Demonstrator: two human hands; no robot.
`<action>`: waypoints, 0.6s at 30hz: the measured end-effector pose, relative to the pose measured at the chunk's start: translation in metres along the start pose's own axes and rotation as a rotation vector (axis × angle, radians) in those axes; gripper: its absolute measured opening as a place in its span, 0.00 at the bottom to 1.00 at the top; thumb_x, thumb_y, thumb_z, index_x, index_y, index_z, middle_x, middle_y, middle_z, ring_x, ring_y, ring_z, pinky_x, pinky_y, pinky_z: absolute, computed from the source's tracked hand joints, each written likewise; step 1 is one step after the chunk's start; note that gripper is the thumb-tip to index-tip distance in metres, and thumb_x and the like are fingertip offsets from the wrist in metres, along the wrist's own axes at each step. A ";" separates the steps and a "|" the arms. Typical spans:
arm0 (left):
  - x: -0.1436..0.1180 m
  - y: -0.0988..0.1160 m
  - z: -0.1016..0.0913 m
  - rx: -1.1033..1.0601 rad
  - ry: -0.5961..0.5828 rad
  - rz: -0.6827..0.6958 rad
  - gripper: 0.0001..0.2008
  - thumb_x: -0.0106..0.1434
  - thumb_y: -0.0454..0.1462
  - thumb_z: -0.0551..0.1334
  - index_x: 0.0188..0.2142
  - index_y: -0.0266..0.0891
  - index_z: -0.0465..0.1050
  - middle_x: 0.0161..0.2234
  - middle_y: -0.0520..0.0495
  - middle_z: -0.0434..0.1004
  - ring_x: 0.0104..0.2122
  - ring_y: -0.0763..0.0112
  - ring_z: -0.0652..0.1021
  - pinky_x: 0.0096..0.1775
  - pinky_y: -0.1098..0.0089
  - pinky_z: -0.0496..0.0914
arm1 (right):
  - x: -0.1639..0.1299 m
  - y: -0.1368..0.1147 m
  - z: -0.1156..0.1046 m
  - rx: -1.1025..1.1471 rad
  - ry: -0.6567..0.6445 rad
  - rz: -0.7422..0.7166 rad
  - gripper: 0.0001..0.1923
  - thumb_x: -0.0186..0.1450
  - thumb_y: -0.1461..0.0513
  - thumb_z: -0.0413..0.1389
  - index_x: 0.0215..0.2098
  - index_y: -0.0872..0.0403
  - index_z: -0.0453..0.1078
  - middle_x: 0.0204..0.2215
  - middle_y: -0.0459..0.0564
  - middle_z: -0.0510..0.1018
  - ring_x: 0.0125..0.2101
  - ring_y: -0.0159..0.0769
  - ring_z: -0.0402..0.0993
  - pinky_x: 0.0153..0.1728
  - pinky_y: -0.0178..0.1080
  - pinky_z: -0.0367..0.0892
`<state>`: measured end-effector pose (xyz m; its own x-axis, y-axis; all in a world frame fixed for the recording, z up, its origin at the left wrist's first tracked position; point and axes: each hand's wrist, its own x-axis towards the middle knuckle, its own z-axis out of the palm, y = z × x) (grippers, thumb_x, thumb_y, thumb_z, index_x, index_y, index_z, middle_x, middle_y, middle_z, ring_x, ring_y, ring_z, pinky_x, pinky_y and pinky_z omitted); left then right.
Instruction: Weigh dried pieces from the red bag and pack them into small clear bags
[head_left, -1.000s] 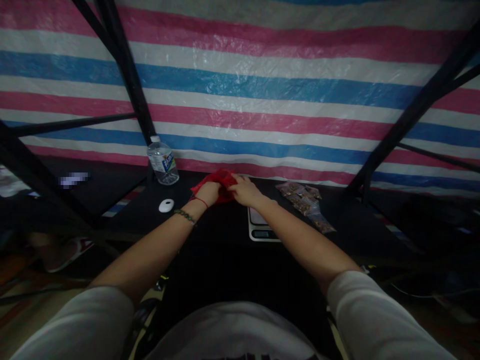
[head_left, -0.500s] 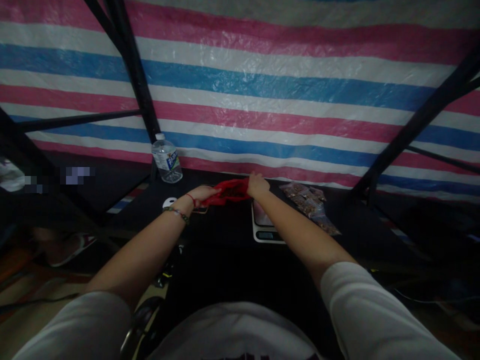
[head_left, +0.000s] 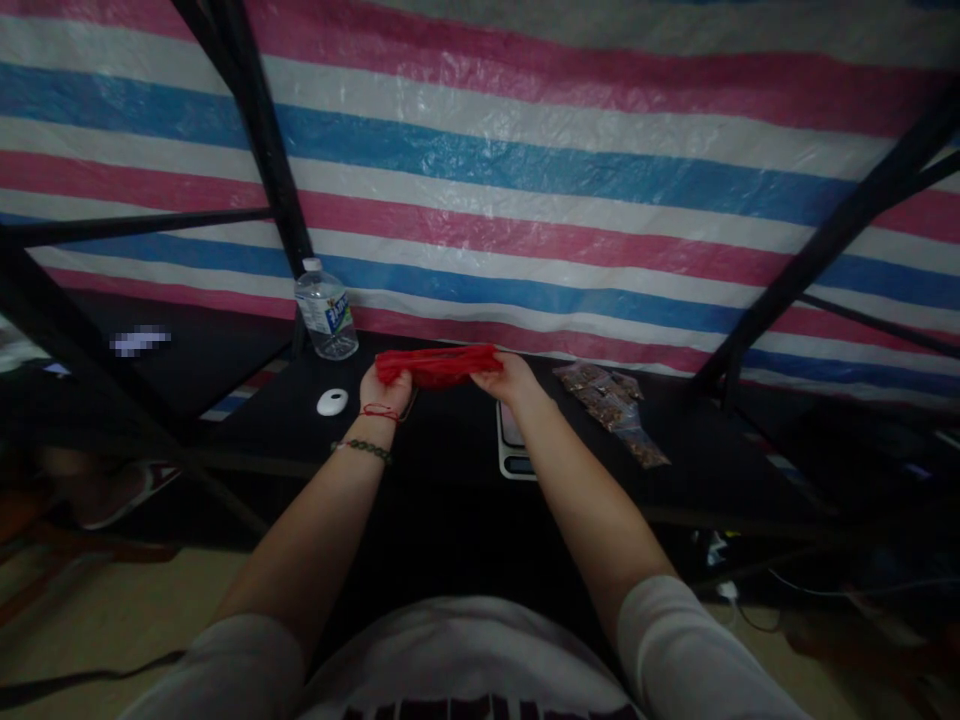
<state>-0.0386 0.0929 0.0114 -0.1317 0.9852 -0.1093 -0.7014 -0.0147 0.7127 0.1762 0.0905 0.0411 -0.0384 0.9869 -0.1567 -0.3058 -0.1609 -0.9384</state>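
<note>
Above the far part of the black table (head_left: 450,470), the red bag (head_left: 437,364) hangs stretched between the left hand (head_left: 385,388) and right hand (head_left: 510,378), each clamped on one end; it looks light, soft and thin, and its contents stay hidden.

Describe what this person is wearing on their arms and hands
Short white sleeves end above the elbows, leaving both forearms bare. The left hand has a thin red string at the wrist and a dark beaded bracelet below it. The right hand wears nothing visible.
</note>
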 end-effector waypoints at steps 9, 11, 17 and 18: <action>-0.026 -0.006 -0.017 -0.086 -0.036 0.060 0.21 0.67 0.43 0.43 0.37 0.36 0.72 0.39 0.40 0.79 0.47 0.63 0.76 0.47 0.60 0.73 | -0.023 0.030 -0.002 0.252 -0.054 0.001 0.14 0.68 0.58 0.40 0.28 0.51 0.59 0.26 0.50 0.75 0.38 0.37 0.75 0.40 0.40 0.72; -0.032 -0.010 -0.019 -0.128 -0.078 -0.019 0.20 0.66 0.43 0.46 0.39 0.34 0.73 0.39 0.39 0.79 0.46 0.61 0.77 0.46 0.59 0.73 | -0.019 0.033 -0.004 0.133 0.014 -0.093 0.14 0.68 0.58 0.39 0.27 0.51 0.58 0.24 0.50 0.74 0.39 0.37 0.75 0.40 0.39 0.72; -0.062 -0.018 -0.031 0.062 -0.088 -0.312 0.12 0.62 0.35 0.52 0.39 0.32 0.73 0.35 0.40 0.79 0.35 0.65 0.80 0.37 0.66 0.75 | -0.002 0.040 0.002 -0.264 0.153 -0.104 0.08 0.64 0.62 0.46 0.28 0.53 0.62 0.22 0.48 0.73 0.35 0.38 0.75 0.39 0.39 0.71; -0.068 -0.017 -0.035 0.177 -0.092 -0.362 0.12 0.62 0.35 0.54 0.40 0.32 0.73 0.35 0.40 0.79 0.34 0.65 0.79 0.35 0.67 0.75 | -0.001 0.040 0.003 -0.314 0.170 -0.097 0.05 0.62 0.63 0.49 0.29 0.54 0.64 0.23 0.49 0.74 0.36 0.40 0.75 0.40 0.41 0.70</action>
<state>-0.0424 0.0205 -0.0178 0.1700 0.9327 -0.3179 -0.5584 0.3570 0.7488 0.1610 0.0827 0.0049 0.1434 0.9859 -0.0866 0.0073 -0.0885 -0.9960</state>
